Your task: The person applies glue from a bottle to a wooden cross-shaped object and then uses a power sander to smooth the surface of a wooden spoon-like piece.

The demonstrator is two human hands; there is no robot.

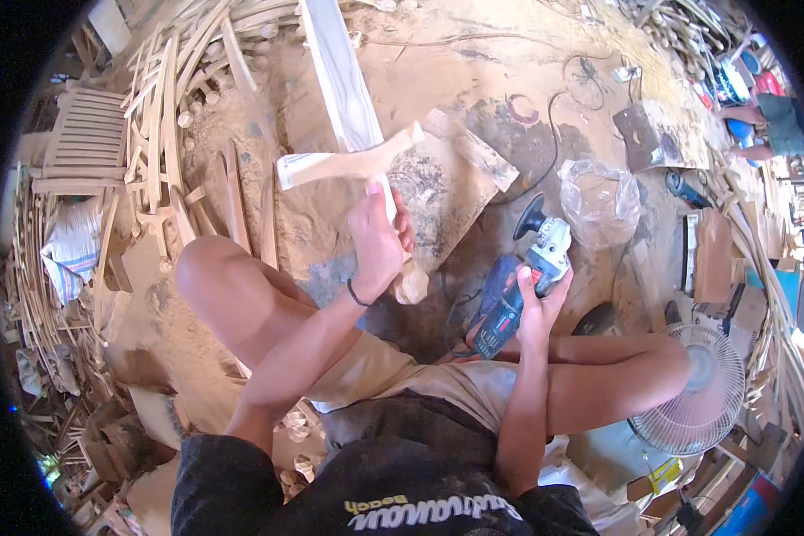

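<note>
My left hand (pixel 381 239) is wrapped round the grip of a pale wooden sword (pixel 342 89). Its blade points away from me, the curved crossguard (pixel 344 166) lies just beyond my fingers, and a faceted pommel (pixel 411 283) sticks out below the fist. In my right hand (pixel 545 302) is a blue and grey angle grinder (pixel 509 313), gripped round its body. The grinder's dark round disc (pixel 530 217) is at the far end, apart from the sword. Whether the disc is spinning, I cannot tell.
A dusty board (pixel 442 201) lies beyond my hands. Near the grinder is a clear plastic bag (pixel 600 205); a dark cord (pixel 556 134) crosses the floor. A fan (pixel 692 389) stands by my right knee. Wooden strips (pixel 165 116) pile up at left. Another person (pixel 782 125) is at far right.
</note>
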